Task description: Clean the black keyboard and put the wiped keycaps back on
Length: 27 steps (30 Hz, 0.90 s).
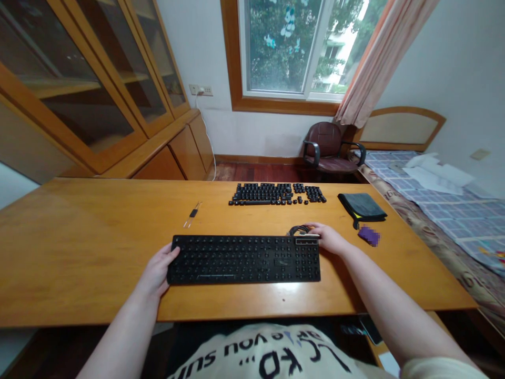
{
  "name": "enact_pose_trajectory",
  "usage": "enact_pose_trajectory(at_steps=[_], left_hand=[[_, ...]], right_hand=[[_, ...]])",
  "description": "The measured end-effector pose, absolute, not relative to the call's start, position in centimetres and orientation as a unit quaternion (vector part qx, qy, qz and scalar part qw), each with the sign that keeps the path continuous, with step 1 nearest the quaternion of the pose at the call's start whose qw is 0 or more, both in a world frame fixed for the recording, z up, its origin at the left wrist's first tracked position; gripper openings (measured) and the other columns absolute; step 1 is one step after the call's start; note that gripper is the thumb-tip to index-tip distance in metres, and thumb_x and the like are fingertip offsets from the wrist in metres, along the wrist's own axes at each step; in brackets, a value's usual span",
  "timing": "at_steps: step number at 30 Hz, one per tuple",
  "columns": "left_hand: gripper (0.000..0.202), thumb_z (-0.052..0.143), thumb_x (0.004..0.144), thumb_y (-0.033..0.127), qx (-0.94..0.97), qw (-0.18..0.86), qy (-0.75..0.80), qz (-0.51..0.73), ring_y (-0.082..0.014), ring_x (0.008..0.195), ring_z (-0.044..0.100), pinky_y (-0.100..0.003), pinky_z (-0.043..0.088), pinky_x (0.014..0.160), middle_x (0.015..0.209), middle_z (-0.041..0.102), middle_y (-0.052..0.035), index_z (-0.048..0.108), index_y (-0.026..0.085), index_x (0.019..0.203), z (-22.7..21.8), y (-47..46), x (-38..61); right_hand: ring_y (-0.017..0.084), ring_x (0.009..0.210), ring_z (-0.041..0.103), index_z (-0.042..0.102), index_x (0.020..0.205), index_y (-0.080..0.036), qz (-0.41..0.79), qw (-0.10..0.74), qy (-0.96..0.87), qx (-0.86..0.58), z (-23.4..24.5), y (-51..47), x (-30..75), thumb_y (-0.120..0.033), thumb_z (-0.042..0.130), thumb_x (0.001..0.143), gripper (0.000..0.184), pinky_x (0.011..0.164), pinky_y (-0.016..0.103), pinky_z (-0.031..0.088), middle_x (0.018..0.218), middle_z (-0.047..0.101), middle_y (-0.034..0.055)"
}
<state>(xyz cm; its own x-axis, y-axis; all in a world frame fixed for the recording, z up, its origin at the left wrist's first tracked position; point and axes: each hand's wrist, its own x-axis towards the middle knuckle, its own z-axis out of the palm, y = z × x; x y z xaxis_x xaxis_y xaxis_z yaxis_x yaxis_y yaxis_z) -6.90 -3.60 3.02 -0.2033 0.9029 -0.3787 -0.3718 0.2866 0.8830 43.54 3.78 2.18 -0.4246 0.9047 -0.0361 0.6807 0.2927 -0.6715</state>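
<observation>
A black keyboard (pixel 244 259) with its keycaps off lies in front of me, bare switches showing across it. My left hand (pixel 160 266) grips its left end, thumb on top and the other fingers partly hidden underneath. At the back right corner, my right hand (pixel 325 238) is closed around the keyboard's edge, beside the bundled black cable (pixel 299 230). Farther back, the removed black keycaps (pixel 262 193) are laid out in keyboard order. A keycap puller (pixel 193 212) with thin wire loops and a black middle lies to the left, beyond the keyboard.
On the right of the wooden table (pixel 98 247) lie a folded dark grey cloth (pixel 363 206) and a purple, blurred-out item (pixel 369 236). A brown armchair (pixel 325 145) stands past the far edge. A bed (pixel 430 184) is at right, a glass-door cabinet (pixel 130 142) at left.
</observation>
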Motion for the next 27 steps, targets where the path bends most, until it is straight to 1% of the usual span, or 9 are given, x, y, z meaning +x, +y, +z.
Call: enact_pose_trajectory(at_steps=[7, 9, 11, 12, 15, 17, 20, 24, 27], left_hand=[[0.045, 0.076, 0.058, 0.025, 0.239, 0.593, 0.54, 0.548, -0.0234, 0.072, 0.069, -0.03, 0.058, 0.063, 0.084, 0.072, -0.0075, 0.064, 0.016, 0.1, 2.5, -3.4, -7.0], [0.045, 0.077, 0.058, 0.025, 0.24, 0.595, 0.538, 0.546, -0.0237, 0.073, 0.069, -0.03, 0.058, 0.064, 0.084, 0.072, -0.0076, 0.064, 0.016, 0.1, 2.4, -3.4, -7.0], [0.046, 0.077, 0.057, 0.025, 0.242, 0.595, 0.538, 0.546, -0.0241, 0.073, 0.069, -0.031, 0.058, 0.064, 0.083, 0.072, -0.0078, 0.063, 0.016, 0.1, 2.4, -3.4, -7.0], [0.046, 0.077, 0.057, 0.025, 0.243, 0.594, 0.538, 0.546, -0.0242, 0.073, 0.069, -0.031, 0.058, 0.064, 0.083, 0.072, -0.0079, 0.063, 0.016, 0.1, 2.5, -3.4, -7.0], [0.046, 0.077, 0.056, 0.025, 0.242, 0.593, 0.537, 0.549, -0.0237, 0.072, 0.069, -0.03, 0.058, 0.063, 0.083, 0.072, -0.0077, 0.064, 0.016, 0.099, 2.6, -3.4, -6.9], [0.045, 0.078, 0.056, 0.026, 0.243, 0.597, 0.53, 0.551, -0.0231, 0.071, 0.069, -0.029, 0.057, 0.062, 0.084, 0.072, -0.0078, 0.064, 0.016, 0.097, 2.8, -3.3, -6.8], [0.045, 0.078, 0.056, 0.027, 0.251, 0.603, 0.527, 0.544, -0.0227, 0.07, 0.069, -0.027, 0.057, 0.059, 0.086, 0.072, -0.0085, 0.064, 0.016, 0.097, 3.2, -3.4, -6.6], [0.046, 0.076, 0.058, 0.027, 0.249, 0.595, 0.554, 0.527, -0.0222, 0.068, 0.068, -0.027, 0.056, 0.056, 0.083, 0.072, -0.008, 0.063, 0.016, 0.1, 3.5, -3.2, -6.1], [0.043, 0.073, 0.061, 0.025, 0.245, 0.582, 0.581, 0.513, -0.0217, 0.065, 0.068, -0.029, 0.055, 0.055, 0.079, 0.072, -0.0075, 0.063, 0.016, 0.101, 3.5, -2.9, -5.6]], right_hand=[[0.024, 0.108, 0.052, 0.069, 0.078, -0.018, 0.253, 0.26, -0.754, -0.548, 2.3, 3.4, 43.7, -0.024, 0.055, 0.075, 0.016, 0.097, 0.038, 0.037, 0.119, 0.052, 0.0112], [0.023, 0.101, 0.054, 0.066, 0.077, -0.018, 0.279, 0.279, -0.726, -0.563, 2.7, 3.3, 43.8, -0.028, 0.055, 0.076, 0.015, 0.091, 0.037, 0.039, 0.104, 0.058, 0.0092], [0.02, 0.079, 0.056, 0.061, 0.073, -0.018, 0.332, 0.28, -0.684, -0.586, 3.1, 3.0, 43.6, -0.034, 0.056, 0.076, 0.018, 0.076, 0.034, 0.043, 0.079, 0.059, 0.0045], [0.016, 0.066, 0.053, 0.058, 0.071, -0.018, 0.375, 0.279, -0.654, -0.595, 3.2, 2.8, 43.4, -0.039, 0.056, 0.077, 0.022, 0.066, 0.03, 0.042, 0.067, 0.055, 0.0011], [0.008, 0.044, 0.034, 0.051, 0.072, -0.018, 0.544, 0.289, -0.541, -0.573, 3.5, 2.1, 42.7, -0.051, 0.055, 0.077, 0.033, 0.045, 0.022, 0.027, 0.05, 0.039, -0.0065], [0.006, 0.04, 0.025, 0.051, 0.076, -0.018, 0.636, 0.301, -0.462, -0.54, 3.4, 1.6, 42.2, -0.054, 0.056, 0.075, 0.037, 0.04, 0.02, 0.018, 0.048, 0.034, -0.0086], [0.004, 0.038, 0.019, 0.054, 0.082, -0.017, 0.694, 0.295, -0.373, -0.541, 3.2, 1.0, 41.7, -0.053, 0.062, 0.07, 0.039, 0.038, 0.02, 0.011, 0.046, 0.033, -0.0094], [0.004, 0.035, 0.018, 0.057, 0.082, -0.015, 0.676, 0.278, -0.361, -0.579, 2.8, 0.6, 41.5, -0.053, 0.058, 0.072, 0.039, 0.036, 0.02, 0.009, 0.041, 0.031, -0.0097], [0.006, 0.033, 0.024, 0.057, 0.078, -0.015, 0.566, 0.303, -0.425, -0.639, 2.7, 0.5, 41.8, -0.056, 0.054, 0.072, 0.041, 0.035, 0.021, 0.013, 0.037, 0.031, -0.0091]])
